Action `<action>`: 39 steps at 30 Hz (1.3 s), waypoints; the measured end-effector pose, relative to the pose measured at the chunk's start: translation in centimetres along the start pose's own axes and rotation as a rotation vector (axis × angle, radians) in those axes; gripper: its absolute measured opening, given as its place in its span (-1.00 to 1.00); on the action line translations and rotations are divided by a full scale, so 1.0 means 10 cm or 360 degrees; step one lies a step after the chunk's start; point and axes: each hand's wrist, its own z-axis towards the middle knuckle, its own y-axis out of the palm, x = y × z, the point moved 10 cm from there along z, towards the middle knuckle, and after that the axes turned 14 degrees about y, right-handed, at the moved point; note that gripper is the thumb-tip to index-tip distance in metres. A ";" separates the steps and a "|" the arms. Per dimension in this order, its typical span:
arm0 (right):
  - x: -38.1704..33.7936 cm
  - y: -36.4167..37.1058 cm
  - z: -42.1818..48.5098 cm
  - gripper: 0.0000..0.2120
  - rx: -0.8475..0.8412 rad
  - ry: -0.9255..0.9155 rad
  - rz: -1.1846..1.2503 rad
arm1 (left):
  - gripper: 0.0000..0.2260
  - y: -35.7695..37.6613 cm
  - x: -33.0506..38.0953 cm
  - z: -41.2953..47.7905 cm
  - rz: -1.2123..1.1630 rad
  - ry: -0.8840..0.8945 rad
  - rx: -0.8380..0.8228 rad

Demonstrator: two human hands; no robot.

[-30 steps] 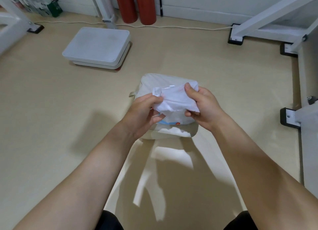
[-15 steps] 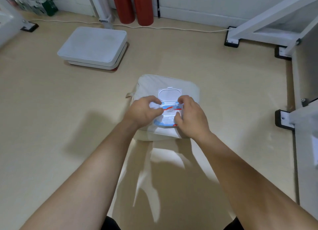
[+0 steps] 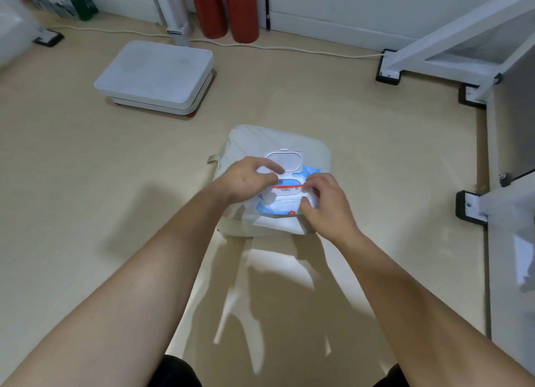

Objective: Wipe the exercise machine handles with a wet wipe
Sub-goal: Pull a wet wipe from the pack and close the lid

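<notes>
A blue and white wet wipe pack (image 3: 288, 194) lies on a beige cushion (image 3: 260, 140) on the floor, its white flip lid (image 3: 288, 161) standing open. My left hand (image 3: 249, 179) rests on the pack's left side with fingers curled at the lid hinge. A bit of white wet wipe (image 3: 267, 198) shows bunched under its palm. My right hand (image 3: 324, 204) pinches the pack's right edge between thumb and fingers. No machine handles are in view.
White machine frame legs with black feet (image 3: 389, 75) (image 3: 467, 205) stand at the right. A white step platform (image 3: 156, 74) sits far left, two red cylinders (image 3: 225, 7) and a white cable (image 3: 289, 49) along the wall. Bare beige floor surrounds the cushion.
A second ago both hands held a white wipe spread above the pack. They have dropped onto the pack, whose open lid now shows; the wipe is bunched under my left hand.
</notes>
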 end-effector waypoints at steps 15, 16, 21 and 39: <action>-0.60 0.11 0.24 -0.44 -0.0104 -0.0388 -0.1325 | -0.71 -0.02 -0.24 -0.50 -0.0245 -0.0244 -0.0081; -0.61 0.20 0.11 -0.64 -0.0032 -0.0523 -0.1464 | -0.70 -0.07 -0.24 -0.51 -0.0287 -0.0242 -0.0048; -0.35 0.54 -0.25 -0.63 0.0212 -0.0621 -0.1621 | -0.60 -0.32 -0.32 -0.62 -0.0429 -0.0308 0.0127; -1.06 -0.79 -2.52 -0.67 -0.0608 0.0945 0.0984 | -0.73 0.10 1.43 -2.78 -0.1962 -0.0874 0.0155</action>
